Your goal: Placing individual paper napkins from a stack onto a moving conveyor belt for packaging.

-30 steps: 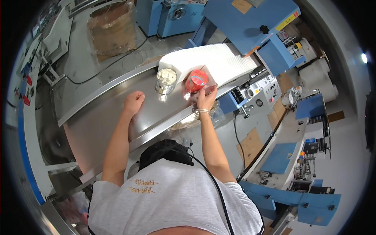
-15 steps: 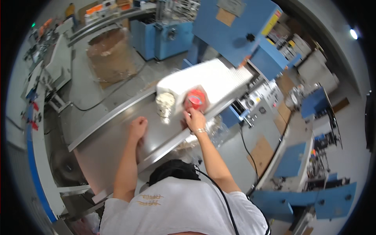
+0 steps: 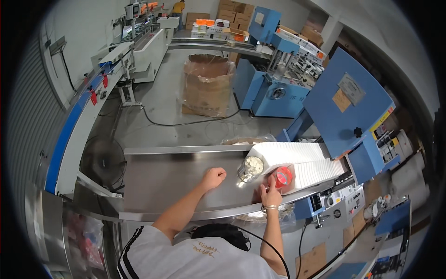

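My left hand [image 3: 213,178] hovers over or rests on the metal trough [image 3: 162,174], its fingers curled in; whether anything is inside them is hidden. To its right a clear jar [image 3: 251,169] filled with whitish pieces stands in the trough, apart from both hands. The fingers of my right hand [image 3: 270,194] are closed at the lower left edge of a red round container [image 3: 283,177], which sits against rows of thin white pieces [image 3: 309,160] packed edge to edge. Clear material seems to surround the red container.
A blue machine panel [image 3: 348,100] rises over the trough's right end. Behind the trough stand a large cardboard box [image 3: 208,86] with plastic lining and a blue machine [image 3: 274,95]. A conveyor [image 3: 79,121] runs along the left. Far off, a person in yellow [image 3: 178,8] stands.
The whole view has turned, so the trough now lies nearly level across it. My right hand stays at the red container, and my left hand stays curled over the trough.
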Action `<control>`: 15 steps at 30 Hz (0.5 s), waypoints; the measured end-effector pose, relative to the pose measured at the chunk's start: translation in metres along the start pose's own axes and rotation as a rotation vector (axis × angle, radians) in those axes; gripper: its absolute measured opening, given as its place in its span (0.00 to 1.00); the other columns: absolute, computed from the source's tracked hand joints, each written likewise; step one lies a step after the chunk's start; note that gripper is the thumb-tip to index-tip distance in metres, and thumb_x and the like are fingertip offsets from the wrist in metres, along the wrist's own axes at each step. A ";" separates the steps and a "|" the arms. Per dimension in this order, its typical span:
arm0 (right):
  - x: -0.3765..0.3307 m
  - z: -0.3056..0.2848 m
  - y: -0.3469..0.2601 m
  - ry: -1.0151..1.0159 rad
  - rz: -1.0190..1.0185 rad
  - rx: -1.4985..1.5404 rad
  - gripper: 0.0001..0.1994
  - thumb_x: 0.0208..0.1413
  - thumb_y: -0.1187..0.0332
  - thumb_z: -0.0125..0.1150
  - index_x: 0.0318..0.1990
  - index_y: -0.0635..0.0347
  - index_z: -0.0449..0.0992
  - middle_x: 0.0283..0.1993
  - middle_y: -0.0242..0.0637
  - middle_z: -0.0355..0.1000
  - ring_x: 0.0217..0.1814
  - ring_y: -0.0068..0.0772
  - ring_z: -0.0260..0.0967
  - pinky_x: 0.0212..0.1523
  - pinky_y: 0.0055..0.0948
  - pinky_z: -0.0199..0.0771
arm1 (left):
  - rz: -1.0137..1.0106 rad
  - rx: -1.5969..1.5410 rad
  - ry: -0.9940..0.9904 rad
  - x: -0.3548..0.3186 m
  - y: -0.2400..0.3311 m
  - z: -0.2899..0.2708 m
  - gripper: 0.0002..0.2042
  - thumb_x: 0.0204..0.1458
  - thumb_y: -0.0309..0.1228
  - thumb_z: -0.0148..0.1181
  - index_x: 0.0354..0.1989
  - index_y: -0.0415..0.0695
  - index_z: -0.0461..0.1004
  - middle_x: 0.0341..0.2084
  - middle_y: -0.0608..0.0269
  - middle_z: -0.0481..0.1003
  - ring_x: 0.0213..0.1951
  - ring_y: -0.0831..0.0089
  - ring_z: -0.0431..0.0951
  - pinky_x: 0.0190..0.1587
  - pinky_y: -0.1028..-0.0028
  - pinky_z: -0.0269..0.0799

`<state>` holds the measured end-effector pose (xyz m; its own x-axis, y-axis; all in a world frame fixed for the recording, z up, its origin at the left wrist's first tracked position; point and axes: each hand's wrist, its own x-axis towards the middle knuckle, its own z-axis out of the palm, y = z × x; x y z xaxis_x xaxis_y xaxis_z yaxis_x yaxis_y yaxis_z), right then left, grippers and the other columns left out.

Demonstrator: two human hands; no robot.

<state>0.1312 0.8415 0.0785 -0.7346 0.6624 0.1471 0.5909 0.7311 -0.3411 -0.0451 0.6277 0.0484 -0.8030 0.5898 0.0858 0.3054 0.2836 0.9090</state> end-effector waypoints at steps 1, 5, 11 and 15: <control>0.001 -0.002 -0.002 0.000 0.001 -0.001 0.34 0.53 0.48 0.54 0.66 0.34 0.50 0.28 0.52 0.75 0.30 0.56 0.74 0.33 0.49 0.71 | 0.000 -0.001 -0.001 0.001 0.001 0.000 0.08 0.48 0.31 0.57 0.32 0.42 0.77 0.26 0.55 0.78 0.30 0.62 0.78 0.35 0.67 0.72; 0.003 -0.009 -0.010 -0.039 0.040 -0.079 0.35 0.52 0.49 0.55 0.67 0.34 0.48 0.27 0.52 0.75 0.30 0.56 0.74 0.33 0.49 0.72 | -0.013 0.054 -0.006 0.002 0.007 -0.001 0.09 0.49 0.32 0.56 0.33 0.41 0.78 0.27 0.55 0.78 0.31 0.62 0.79 0.37 0.67 0.73; -0.001 -0.006 -0.010 0.028 0.050 -0.060 0.28 0.54 0.49 0.53 0.64 0.37 0.59 0.28 0.53 0.75 0.30 0.57 0.73 0.33 0.50 0.72 | -0.001 0.091 -0.009 0.001 0.015 -0.005 0.10 0.50 0.33 0.56 0.35 0.41 0.78 0.28 0.55 0.79 0.32 0.63 0.79 0.37 0.68 0.73; -0.005 0.001 -0.003 0.133 0.003 -0.005 0.20 0.55 0.51 0.53 0.54 0.44 0.70 0.28 0.49 0.75 0.30 0.54 0.74 0.34 0.48 0.72 | -0.008 0.079 -0.017 0.002 0.011 -0.004 0.10 0.50 0.33 0.57 0.35 0.41 0.78 0.28 0.55 0.79 0.32 0.64 0.79 0.37 0.68 0.73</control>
<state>0.1324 0.8359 0.0785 -0.6823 0.6803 0.2677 0.5953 0.7295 -0.3367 -0.0454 0.6284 0.0601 -0.7967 0.6002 0.0710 0.3389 0.3464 0.8748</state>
